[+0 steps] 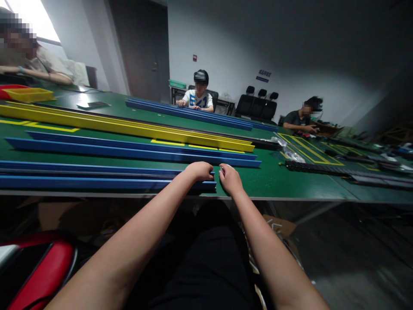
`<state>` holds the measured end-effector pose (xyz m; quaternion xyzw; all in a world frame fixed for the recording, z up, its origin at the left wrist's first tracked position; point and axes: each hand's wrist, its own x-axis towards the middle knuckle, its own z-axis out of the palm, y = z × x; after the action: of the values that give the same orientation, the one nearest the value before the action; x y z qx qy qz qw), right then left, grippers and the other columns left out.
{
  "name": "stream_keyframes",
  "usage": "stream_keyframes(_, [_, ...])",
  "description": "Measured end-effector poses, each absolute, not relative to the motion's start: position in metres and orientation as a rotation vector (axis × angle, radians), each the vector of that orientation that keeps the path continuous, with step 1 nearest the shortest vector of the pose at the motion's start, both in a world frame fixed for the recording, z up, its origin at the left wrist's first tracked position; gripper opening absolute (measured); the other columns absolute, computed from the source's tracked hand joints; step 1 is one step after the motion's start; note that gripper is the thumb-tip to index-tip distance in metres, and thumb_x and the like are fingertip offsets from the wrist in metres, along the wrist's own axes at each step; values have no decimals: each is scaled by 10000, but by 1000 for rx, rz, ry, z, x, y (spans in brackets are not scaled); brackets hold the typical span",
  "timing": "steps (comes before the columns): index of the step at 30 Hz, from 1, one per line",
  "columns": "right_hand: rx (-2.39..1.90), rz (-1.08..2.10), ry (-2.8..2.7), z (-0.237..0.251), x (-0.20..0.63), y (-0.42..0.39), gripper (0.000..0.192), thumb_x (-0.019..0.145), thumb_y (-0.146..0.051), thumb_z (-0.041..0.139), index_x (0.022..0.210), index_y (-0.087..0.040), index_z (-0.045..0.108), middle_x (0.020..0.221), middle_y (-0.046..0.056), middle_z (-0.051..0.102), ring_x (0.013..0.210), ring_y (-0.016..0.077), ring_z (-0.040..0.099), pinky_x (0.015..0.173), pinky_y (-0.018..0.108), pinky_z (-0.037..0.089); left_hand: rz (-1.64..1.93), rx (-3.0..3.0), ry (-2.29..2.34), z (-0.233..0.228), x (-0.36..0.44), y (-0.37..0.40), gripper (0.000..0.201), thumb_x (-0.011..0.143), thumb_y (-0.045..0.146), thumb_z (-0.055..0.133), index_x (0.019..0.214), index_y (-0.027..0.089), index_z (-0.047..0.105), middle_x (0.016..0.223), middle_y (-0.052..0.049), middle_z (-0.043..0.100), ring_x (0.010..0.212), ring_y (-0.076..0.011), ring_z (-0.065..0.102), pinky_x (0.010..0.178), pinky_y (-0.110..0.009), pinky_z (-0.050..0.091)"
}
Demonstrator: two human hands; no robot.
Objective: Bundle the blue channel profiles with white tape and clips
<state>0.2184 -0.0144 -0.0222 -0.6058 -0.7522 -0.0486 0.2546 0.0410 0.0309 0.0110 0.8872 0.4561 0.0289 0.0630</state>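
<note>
At the table's near edge, both hands, left (200, 171) and right (229, 178), curl closed against the blue rail's (97, 183) end.

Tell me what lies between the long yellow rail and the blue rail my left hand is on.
In the head view, two more blue rails lie side by side on the green table between the yellow rail and the near blue rail under the left hand.

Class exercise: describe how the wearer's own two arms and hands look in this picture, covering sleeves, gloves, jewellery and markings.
Both forearms are bare, with no sleeves in view. The left hand and right hand wear no gloves; no rings, watch, bands or markings can be seen.
</note>
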Motion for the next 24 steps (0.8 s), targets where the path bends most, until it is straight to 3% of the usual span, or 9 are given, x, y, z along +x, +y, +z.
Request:
stream_keyframes(11, [-1711, -204, -2004, -27, 221, -12, 384, 905, -168, 448, 1269, -240, 545, 1270, 68, 598, 1139, 199, 510, 971, 366, 376, 80, 2687, 1338, 10, 41, 32, 328, 735, 501, 554, 888, 252, 702, 908, -56, 734, 815, -209, 655, 663, -274, 448])
stream_keyframes(24, [-1684, -191, -2026, -32, 223, -7, 329, 928, -269, 489, 1249, -247, 560, 1255, 50, 612, 1155, 199, 515, 982, 348, 383, 88, 2705, 1306, 10, 40, 33, 344, 737, 501, 539, 906, 251, 703, 917, -62, 733, 805, -215, 650, 639, -278, 446])
